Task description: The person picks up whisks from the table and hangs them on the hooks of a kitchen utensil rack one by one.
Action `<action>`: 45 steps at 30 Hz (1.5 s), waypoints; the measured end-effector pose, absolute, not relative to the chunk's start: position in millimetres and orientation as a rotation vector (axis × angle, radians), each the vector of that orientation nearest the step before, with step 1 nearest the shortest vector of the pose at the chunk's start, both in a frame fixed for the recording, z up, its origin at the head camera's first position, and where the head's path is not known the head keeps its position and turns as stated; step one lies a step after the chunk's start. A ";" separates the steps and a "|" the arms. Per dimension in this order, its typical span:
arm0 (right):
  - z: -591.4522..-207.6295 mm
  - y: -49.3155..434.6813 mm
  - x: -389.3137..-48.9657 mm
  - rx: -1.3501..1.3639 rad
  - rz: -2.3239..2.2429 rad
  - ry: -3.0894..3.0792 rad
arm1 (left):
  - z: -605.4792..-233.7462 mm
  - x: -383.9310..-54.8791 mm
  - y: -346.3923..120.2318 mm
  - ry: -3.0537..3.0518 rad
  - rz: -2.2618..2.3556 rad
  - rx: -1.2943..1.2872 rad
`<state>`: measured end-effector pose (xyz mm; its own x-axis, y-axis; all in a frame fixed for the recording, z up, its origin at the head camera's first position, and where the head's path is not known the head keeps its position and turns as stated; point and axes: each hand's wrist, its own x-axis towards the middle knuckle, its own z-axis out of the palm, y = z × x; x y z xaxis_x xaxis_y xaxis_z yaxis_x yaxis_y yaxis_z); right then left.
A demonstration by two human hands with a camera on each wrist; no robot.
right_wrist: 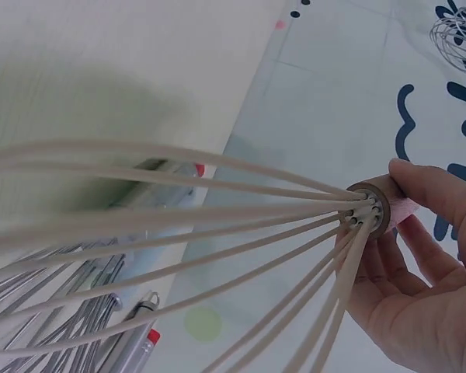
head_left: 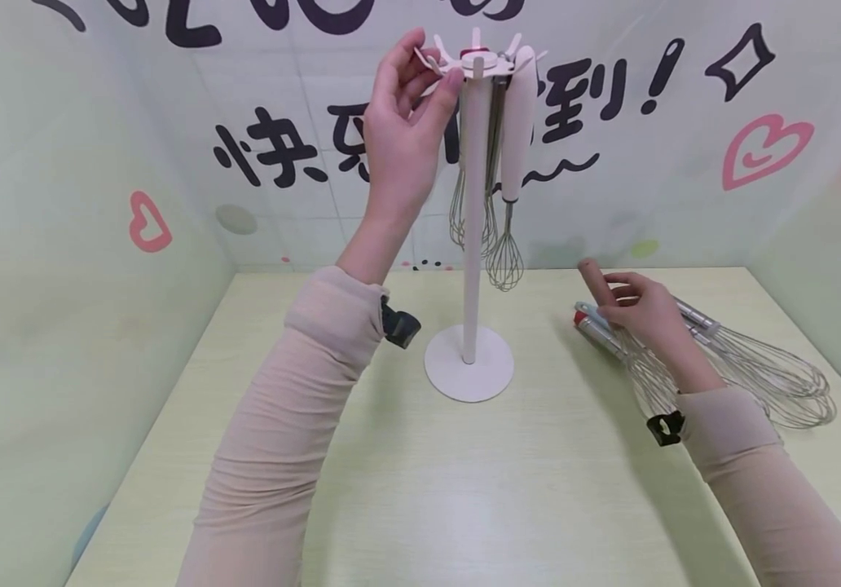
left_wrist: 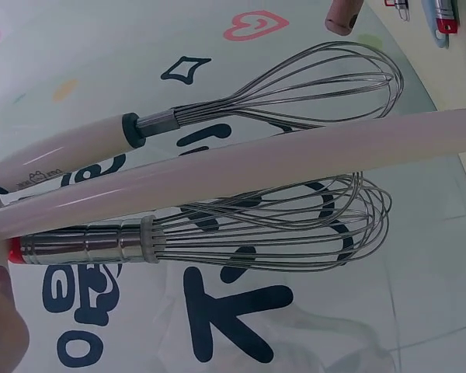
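A white hanging stand point(head_left: 473, 236) with a hooked top point(head_left: 477, 63) rises from the table. My left hand point(head_left: 406, 122) pinches the left side of that top between thumb and fingers. From its hooks hang a small whisk with a white handle point(head_left: 519, 130) and metal-handled whisks point(left_wrist: 85, 242); in the left wrist view the pole crosses in front of them. Over to the right, my right hand point(head_left: 648, 318) grips a brown-handled whisk point(head_left: 595, 281) by its handle, raised above the table. In the right wrist view its beige wires point(right_wrist: 241, 225) spread leftward from the handle.
Several metal whisks point(head_left: 772, 371) lie on the table point(head_left: 420, 489) at the right, beneath my right hand, some with red or light blue handle ends. The stand's round base point(head_left: 468, 383) rests mid-table. A printed cloth backdrop point(head_left: 274, 228) encloses the back and sides.
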<state>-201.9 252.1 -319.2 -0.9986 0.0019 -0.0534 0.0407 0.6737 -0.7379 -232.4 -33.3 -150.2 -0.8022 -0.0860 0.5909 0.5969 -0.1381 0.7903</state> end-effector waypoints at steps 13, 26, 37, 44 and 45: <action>-305.8 240.4 -198.7 0.044 -1.395 2.857 | -144.4 -226.6 -30.9 -1.592 -2.068 -0.585; -295.3 225.6 -196.9 0.000 -1.493 2.844 | -144.9 -223.6 -26.2 -1.473 -2.184 -0.547; -283.4 214.6 -193.8 0.014 -1.559 2.846 | -146.7 -224.3 -24.0 -1.440 -2.207 -0.516; -277.3 211.1 -193.9 0.015 -1.634 2.826 | -146.9 -224.4 -22.5 -1.460 -2.161 -0.496; -276.2 210.6 -193.7 0.016 -1.646 2.822 | -146.9 -224.3 -22.3 -1.465 -2.153 -0.492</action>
